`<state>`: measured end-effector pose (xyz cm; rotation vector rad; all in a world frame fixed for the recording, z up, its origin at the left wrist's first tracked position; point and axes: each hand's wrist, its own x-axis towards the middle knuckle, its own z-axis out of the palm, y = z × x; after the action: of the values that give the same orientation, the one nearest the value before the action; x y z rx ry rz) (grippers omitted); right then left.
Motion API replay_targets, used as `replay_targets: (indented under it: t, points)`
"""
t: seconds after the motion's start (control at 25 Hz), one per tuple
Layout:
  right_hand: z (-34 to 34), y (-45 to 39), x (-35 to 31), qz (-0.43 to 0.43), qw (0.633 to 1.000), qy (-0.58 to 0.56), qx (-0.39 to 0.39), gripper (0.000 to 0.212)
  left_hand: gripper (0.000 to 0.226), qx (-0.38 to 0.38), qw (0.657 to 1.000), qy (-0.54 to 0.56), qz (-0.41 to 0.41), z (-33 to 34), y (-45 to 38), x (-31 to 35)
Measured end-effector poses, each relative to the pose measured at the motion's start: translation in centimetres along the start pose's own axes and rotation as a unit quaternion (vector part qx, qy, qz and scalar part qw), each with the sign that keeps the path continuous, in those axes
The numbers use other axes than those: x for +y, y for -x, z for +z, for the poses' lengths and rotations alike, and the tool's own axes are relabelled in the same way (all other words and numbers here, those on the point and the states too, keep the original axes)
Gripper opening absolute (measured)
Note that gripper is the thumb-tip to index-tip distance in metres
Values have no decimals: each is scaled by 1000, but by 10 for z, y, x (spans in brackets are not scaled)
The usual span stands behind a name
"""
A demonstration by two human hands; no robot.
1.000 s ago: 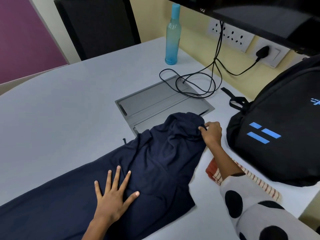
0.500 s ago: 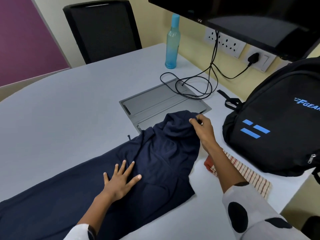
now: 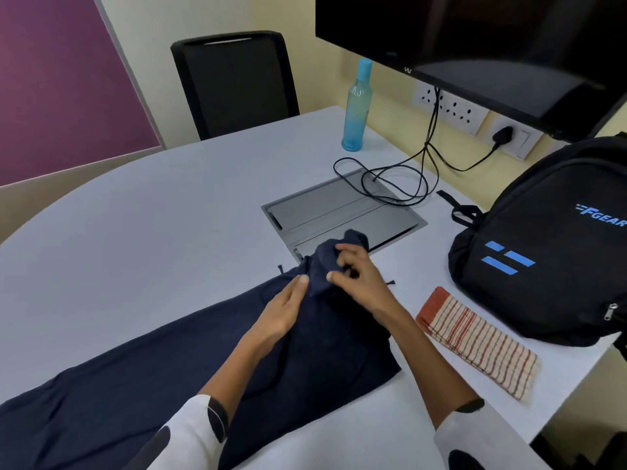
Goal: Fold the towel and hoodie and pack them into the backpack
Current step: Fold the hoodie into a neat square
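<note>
A navy hoodie (image 3: pixel 152 374) lies stretched across the pale table (image 3: pixel 152 218), running from the lower left to the middle. Its hood end is bunched up near the grey floor-box lid. My right hand (image 3: pixel 359 279) grips that bunched hood from the right. My left hand (image 3: pixel 283 310) pinches the same fabric from the left, thumb on top. A folded striped towel (image 3: pixel 478 344), red and cream, rests on the table to the right of the hoodie. The black backpack (image 3: pixel 549 242) with blue marks stands at the right edge, zipped as far as I can see.
A grey cable-box lid (image 3: pixel 339 208) is set in the table, with black cables (image 3: pixel 400 184) coiled on it. A blue bottle (image 3: pixel 356 106) stands behind. A monitor (image 3: pixel 475 39) hangs above, a black chair (image 3: pixel 234 83) is at the far side. The table's right edge lies close beyond the towel.
My left hand has left the flat hoodie body and come up to the hood. My right hand pulled the hood back toward me, bunching it. The view tilted up.
</note>
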<state>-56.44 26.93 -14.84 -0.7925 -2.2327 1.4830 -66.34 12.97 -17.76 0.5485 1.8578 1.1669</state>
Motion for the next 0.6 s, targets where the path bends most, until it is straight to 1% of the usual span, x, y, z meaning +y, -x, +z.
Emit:
replay_targets:
  t: [0.04,0.08,0.12,0.16,0.2,0.24,0.28,0.32,0.36,0.4,0.44,0.48,0.52,0.6]
  points:
    - [11,9,-5,-36,998,32,-40,29,61,8,996,83,-33,1,4,8]
    - [23,17,-9,-67,992,82,-74,26,57,9,986,153,-64,0,8,14]
    - [35,25,-11,-92,981,140,-99,21,51,16,978,194,-76,-3,13,18]
    - [44,32,-14,-108,969,185,-122,17,45,28,973,215,-75,-8,16,19]
    - [52,41,-17,-114,962,204,-141,17,37,47,972,222,-68,-14,22,17]
    - [56,49,-20,-111,965,183,-149,16,29,69,971,224,-56,-20,27,13]
    - [58,56,-25,-107,976,131,-138,12,23,87,971,218,-38,-27,33,10]
    - [59,63,-31,-103,987,64,-107,8,19,103,971,215,-18,-35,39,7]
    - [58,68,-35,-105,993,9,-52,7,18,121,969,213,-1,-42,45,4]
    - [58,72,-39,-108,994,-22,9,11,18,141,967,212,14,-49,52,3]
    - [58,74,-39,-102,993,-19,59,17,19,160,965,207,25,-56,59,2]
    - [59,74,-38,-82,993,-1,87,23,20,171,963,205,33,-61,66,1]
    - [62,75,-37,-45,995,16,88,30,20,175,962,206,37,-66,73,0]
    - [72,81,-37,33,999,8,36,38,21,175,961,209,43,-73,86,-3]
